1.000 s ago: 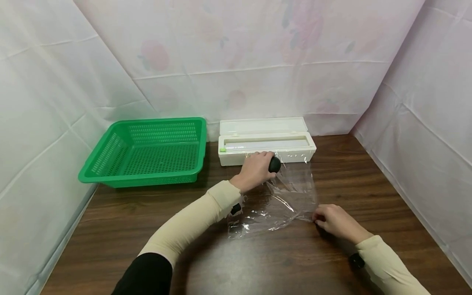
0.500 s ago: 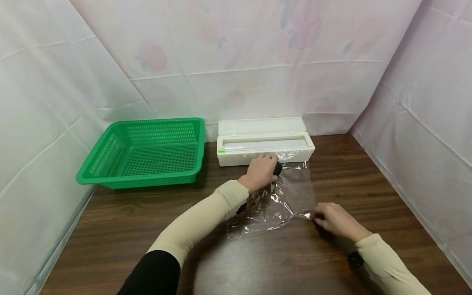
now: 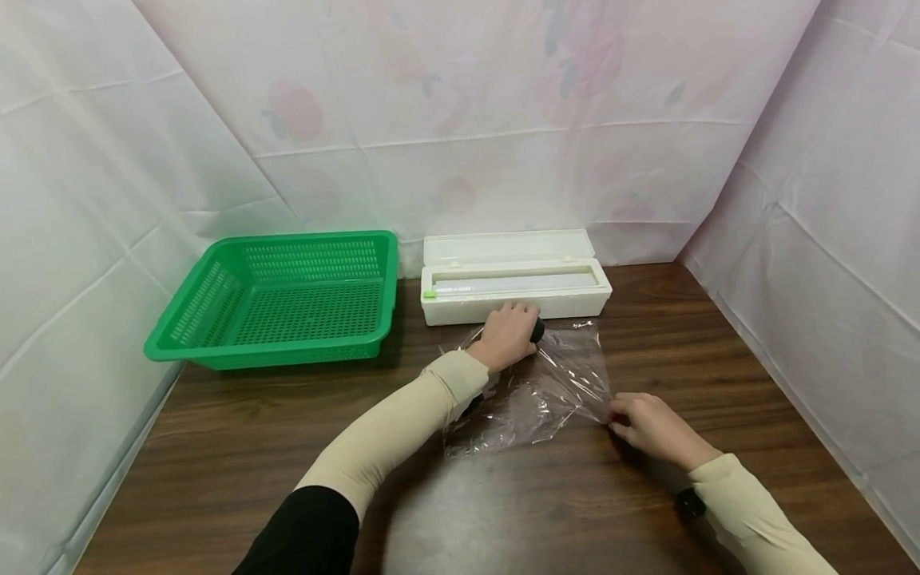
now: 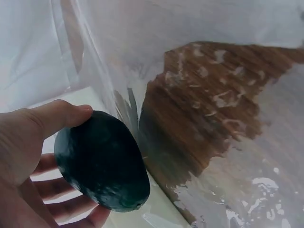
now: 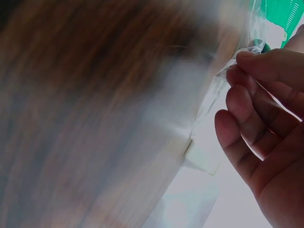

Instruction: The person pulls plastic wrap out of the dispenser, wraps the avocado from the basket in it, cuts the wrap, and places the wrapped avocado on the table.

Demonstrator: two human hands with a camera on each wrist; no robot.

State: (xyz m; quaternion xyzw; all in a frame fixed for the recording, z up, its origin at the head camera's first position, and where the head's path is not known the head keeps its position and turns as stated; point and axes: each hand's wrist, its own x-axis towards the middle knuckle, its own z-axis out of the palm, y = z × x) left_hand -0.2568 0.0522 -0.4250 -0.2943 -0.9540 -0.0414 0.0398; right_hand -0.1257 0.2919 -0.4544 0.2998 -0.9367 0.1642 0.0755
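My left hand (image 3: 505,337) grips a dark green avocado (image 4: 102,161), with the thumb on top and the fingers curled beneath it in the left wrist view. It is just in front of the white cling film dispenser box (image 3: 568,306), whose lid (image 3: 506,247) stands open at the back. A crumpled sheet of clear cling film (image 3: 535,407) spreads over the table under my left forearm. Between thumb and forefinger, my right hand (image 3: 657,430) pinches the film's near right corner. In the right wrist view its other fingers are loosely bent.
A green plastic basket (image 3: 269,351) stands at the left of the wooden table (image 3: 575,511). A white film roll (image 3: 513,283) lies inside the box, and a lime green slider (image 3: 430,295) sits at its left end. Pale printed cloth (image 3: 467,160) walls the back and sides.
The film's far edge has come away from the box front and now lies in front of it. My left hand has shifted slightly toward me with the avocado; my right hand keeps its pinch.
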